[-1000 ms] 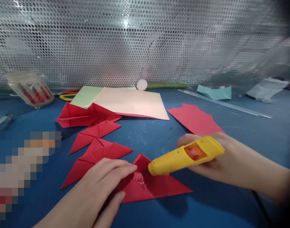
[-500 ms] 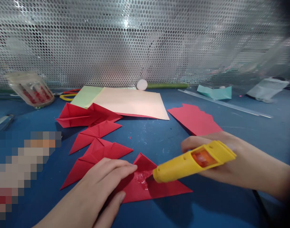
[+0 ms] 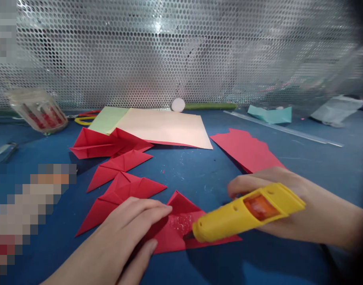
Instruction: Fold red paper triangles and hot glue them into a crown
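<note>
My right hand point(image 3: 294, 202) grips a yellow hot glue gun point(image 3: 229, 221) with an orange window in its side. Its dark nozzle tip is at the surface of a folded red paper piece point(image 3: 202, 241). Clear, glossy glue point(image 3: 181, 224) is spread over the middle of that piece, below its raised point. My left hand point(image 3: 125, 229) holds the piece's left part against the table, fingers close together on top and thumb at the near edge. Just beyond this hand are several more folded red papers point(image 3: 119, 161), and the hand hides part of the nearest one.
Cream and green sheets point(image 3: 169, 126) lie behind the folded papers. Loose red paper point(image 3: 247, 150) is beyond my right hand. A glass jar point(image 3: 37, 111), yellow-handled scissors point(image 3: 85, 120), a clear glue stick point(image 3: 288, 130) and a perforated metal screen point(image 3: 181, 55) are farther back. A blurred-out area covers the left.
The glue gun's nozzle has moved slightly toward me and to the right, and the glue patch now shows more fully. My left hand and the folded paper have stayed put.
</note>
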The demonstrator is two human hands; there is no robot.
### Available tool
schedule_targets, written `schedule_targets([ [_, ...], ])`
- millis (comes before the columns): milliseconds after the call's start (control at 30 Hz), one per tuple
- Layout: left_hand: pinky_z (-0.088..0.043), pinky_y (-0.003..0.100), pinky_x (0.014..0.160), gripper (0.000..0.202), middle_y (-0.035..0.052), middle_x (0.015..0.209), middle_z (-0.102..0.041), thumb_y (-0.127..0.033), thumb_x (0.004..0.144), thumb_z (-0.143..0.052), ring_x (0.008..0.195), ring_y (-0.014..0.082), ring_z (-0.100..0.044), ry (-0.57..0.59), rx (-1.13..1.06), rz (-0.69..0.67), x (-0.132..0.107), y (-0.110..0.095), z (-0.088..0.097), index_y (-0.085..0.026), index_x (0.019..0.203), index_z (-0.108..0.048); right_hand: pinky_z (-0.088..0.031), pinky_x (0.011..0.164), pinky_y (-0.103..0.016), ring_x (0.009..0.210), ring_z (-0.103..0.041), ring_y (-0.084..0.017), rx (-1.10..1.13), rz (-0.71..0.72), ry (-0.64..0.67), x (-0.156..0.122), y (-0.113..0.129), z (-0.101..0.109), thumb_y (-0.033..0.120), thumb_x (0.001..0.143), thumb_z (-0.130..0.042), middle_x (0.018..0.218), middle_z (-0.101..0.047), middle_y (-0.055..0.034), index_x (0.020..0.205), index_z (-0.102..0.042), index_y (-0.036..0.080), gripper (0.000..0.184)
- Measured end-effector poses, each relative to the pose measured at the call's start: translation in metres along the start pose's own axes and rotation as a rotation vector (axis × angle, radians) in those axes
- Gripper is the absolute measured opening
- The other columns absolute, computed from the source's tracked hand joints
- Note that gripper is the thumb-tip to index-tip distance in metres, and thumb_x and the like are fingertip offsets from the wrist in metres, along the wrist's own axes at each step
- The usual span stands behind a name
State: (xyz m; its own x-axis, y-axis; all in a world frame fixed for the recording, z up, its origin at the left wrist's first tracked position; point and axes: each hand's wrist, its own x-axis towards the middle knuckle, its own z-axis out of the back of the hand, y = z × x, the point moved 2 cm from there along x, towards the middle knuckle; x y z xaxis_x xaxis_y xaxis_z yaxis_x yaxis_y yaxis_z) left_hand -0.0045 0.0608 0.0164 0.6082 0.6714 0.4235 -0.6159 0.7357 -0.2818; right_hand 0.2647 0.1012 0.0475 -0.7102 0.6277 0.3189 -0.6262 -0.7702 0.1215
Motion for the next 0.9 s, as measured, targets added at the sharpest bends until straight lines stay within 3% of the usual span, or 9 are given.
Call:
schedule_targets([
  [233,-0.030,0.009,0.104,0.042,-0.0108,0.127,-0.063,-0.019,0.091,-0.045,0.118,0.0027,-0.057,-0.008,0.004,0.010,0.002,0.001,0.000,-0.032,0.131,-0.047,-0.044,0.040,-0.022,0.043,-0.061,-0.009,-0.008,-0.020,-0.044,-0.002,0.000,-0.003,0.027,0.091,-0.044,0.061,-0.064,0.0116,0.081,-0.046,0.029,0.010],
  [433,-0.041,0.014,0.101,0.042,-0.0084,0.126,-0.065,-0.021,0.092,-0.047,0.115,0.0085,-0.061,0.002,-0.007,0.019,-0.002,0.001,0.000,-0.033,0.132,-0.046,-0.044,0.040,-0.022,0.044,-0.061,-0.011,0.044,-0.011,-0.107,-0.002,0.001,-0.007,0.031,0.093,-0.046,0.065,-0.067,0.0097,0.087,-0.049,0.029,0.008],
  [667,-0.047,0.019,0.098,0.043,-0.0070,0.125,-0.066,-0.022,0.091,-0.049,0.113,0.0131,-0.064,0.005,-0.015,0.042,-0.002,0.000,0.001,-0.035,0.131,-0.047,-0.043,0.041,-0.021,0.044,-0.058,-0.009,0.093,-0.062,0.058,-0.001,0.001,0.000,0.023,0.084,-0.049,0.059,-0.063,0.0101,0.075,-0.052,0.026,0.009],
  [800,-0.047,0.020,0.099,0.045,-0.0066,0.127,-0.065,-0.021,0.090,-0.051,0.115,0.0135,-0.063,0.018,-0.017,0.046,-0.004,0.001,0.001,-0.035,0.133,-0.046,-0.043,0.040,-0.019,0.042,-0.058,-0.008,0.029,-0.030,0.027,-0.004,-0.006,0.007,0.021,0.083,-0.048,0.058,-0.063,0.0097,0.076,-0.054,0.026,0.010],
  [900,-0.046,0.018,0.099,0.043,-0.0079,0.126,-0.065,-0.020,0.090,-0.050,0.115,0.0114,-0.063,0.019,-0.014,0.051,-0.002,0.001,0.001,-0.035,0.131,-0.047,-0.045,0.038,-0.021,0.043,-0.062,-0.012,-0.116,-0.009,0.000,-0.007,-0.012,0.010,0.021,0.083,-0.045,0.063,-0.070,0.0033,0.074,-0.055,0.025,0.014],
])
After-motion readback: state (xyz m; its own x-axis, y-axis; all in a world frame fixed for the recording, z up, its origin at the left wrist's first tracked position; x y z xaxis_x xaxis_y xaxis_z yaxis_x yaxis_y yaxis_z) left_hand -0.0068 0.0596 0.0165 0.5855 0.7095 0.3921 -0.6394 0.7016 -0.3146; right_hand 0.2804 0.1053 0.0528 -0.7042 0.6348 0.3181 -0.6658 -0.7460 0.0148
